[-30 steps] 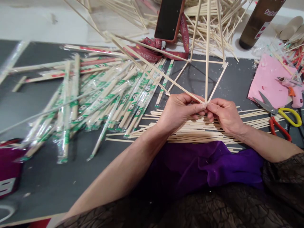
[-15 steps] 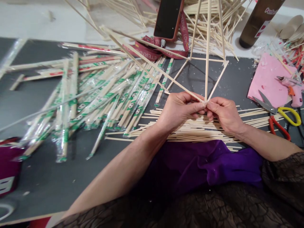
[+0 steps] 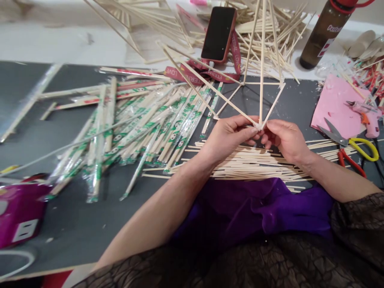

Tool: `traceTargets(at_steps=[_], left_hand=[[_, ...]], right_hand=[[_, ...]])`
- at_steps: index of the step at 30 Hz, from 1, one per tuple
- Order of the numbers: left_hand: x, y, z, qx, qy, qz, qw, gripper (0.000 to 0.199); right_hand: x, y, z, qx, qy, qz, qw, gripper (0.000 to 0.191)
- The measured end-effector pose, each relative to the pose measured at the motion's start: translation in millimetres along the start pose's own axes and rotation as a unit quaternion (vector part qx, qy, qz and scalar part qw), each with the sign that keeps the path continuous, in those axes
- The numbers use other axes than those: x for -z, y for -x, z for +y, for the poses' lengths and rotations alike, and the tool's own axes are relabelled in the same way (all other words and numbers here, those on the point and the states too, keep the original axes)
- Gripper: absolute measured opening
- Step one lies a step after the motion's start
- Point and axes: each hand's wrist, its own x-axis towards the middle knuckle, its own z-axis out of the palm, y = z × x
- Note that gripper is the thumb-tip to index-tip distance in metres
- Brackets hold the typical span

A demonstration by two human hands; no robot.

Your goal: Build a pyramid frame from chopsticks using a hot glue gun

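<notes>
Stick frame [image 3: 262, 76] held up over the right half of the gray surface [image 3: 90, 224], between near and far edges; uprights run out of view at top. Left hand [image 3: 223, 138] pinching the frame's near joint [image 3: 259, 126] between thumb and fingers. Right hand [image 3: 289, 140] half curled just beside that joint; can't tell if it's gripping the short stick there. Done, as far as shows: several sticks meet at pale joints, look glued; base side behind left hand hidden. Not used: loose bare sticks [image 3: 249, 164] under hands, toward near edge; wrapped chopsticks [image 3: 177, 132] left of frame, look unopened. Glue gun [image 3: 367, 114] and scissors [image 3: 342, 140] lying near right edge, neither in hand. Whether joint has set: can't tell.
</notes>
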Motion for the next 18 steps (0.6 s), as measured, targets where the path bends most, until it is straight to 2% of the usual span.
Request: traceTargets(at_steps=[5, 10, 13, 15, 18], left_hand=[[-7.2, -3.5, -4.8, 0.015, -0.001, 0.013, 1.000, 0.039], [-14.2, -5.4, -11.6, 0.005, -0.075, 0.036, 0.997, 0.040], [-11.4, -1.6, -12.0, -0.060, -0.188, 0.036, 0.980, 0.036], [-6.0, 2.0, -7.8, -0.120, -0.272, 0.035, 0.954, 0.026], [6.0, 5.3, 2.0, -0.187, -0.350, 0.093, 0.913, 0.016]], right_hand=[[7.8, -7.4, -7.0, -0.020, 0.046, 0.017, 0.999, 0.021], [27.6, -23.5, -23.3, -0.062, 0.169, 0.061, 0.982, 0.016], [45.2, -33.4, -28.8, -0.063, 0.273, 0.095, 0.955, 0.017], [55.4, -37.5, -29.6, -0.047, 0.338, 0.109, 0.934, 0.016], [62.8, -39.4, -29.9, -0.033, 0.405, 0.119, 0.906, 0.016]])
